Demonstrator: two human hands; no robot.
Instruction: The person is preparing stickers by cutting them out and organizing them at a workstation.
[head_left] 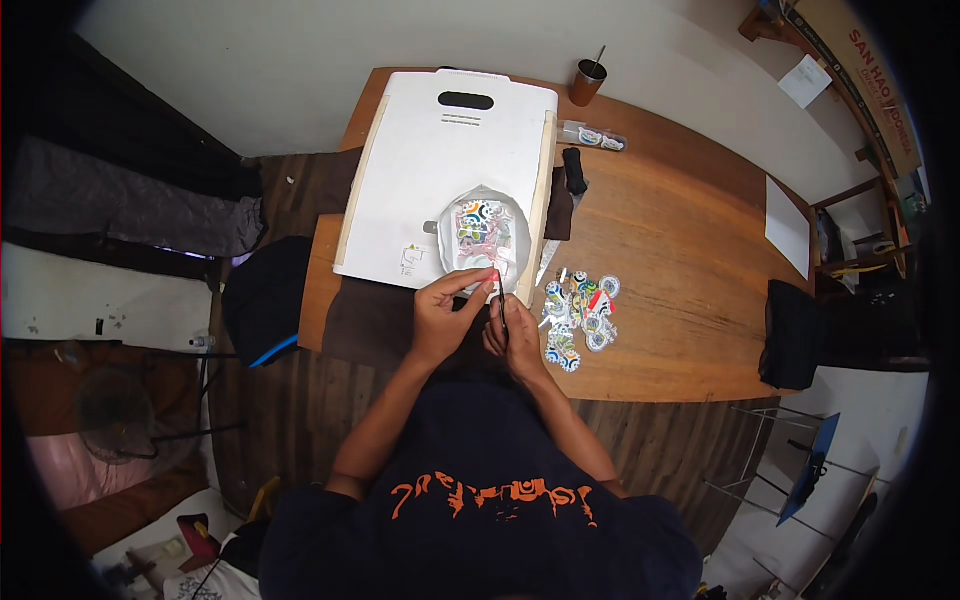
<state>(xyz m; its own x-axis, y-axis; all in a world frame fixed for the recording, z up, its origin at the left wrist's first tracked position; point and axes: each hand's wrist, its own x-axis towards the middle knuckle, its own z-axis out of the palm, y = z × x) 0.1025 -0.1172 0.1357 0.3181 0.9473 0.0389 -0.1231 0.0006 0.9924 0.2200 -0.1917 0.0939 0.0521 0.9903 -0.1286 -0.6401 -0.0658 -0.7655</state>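
Note:
My left hand (446, 315) pinches a small red-pink piece (492, 277) between thumb and fingertips, over the near edge of a round whitish container (446, 220). Colourful printed paper pieces (478, 216) lie inside it. In my right hand (514, 340) is a slim dark tool (502, 308), seen edge-on; it resembles scissors, but its kind is not certain. Its tip meets the red-pink piece. Just right of that hand, a loose pile of patterned cut-out stickers (580, 315) is spread on the wooden table (680, 250).
Under the container lies a large white board (400, 180) with an oval handle slot. Beyond it stand a brown cup (586, 85) with a stick in it and a clear packet (592, 136). A small black object (574, 172) and a black bundle (792, 335) lie farther right.

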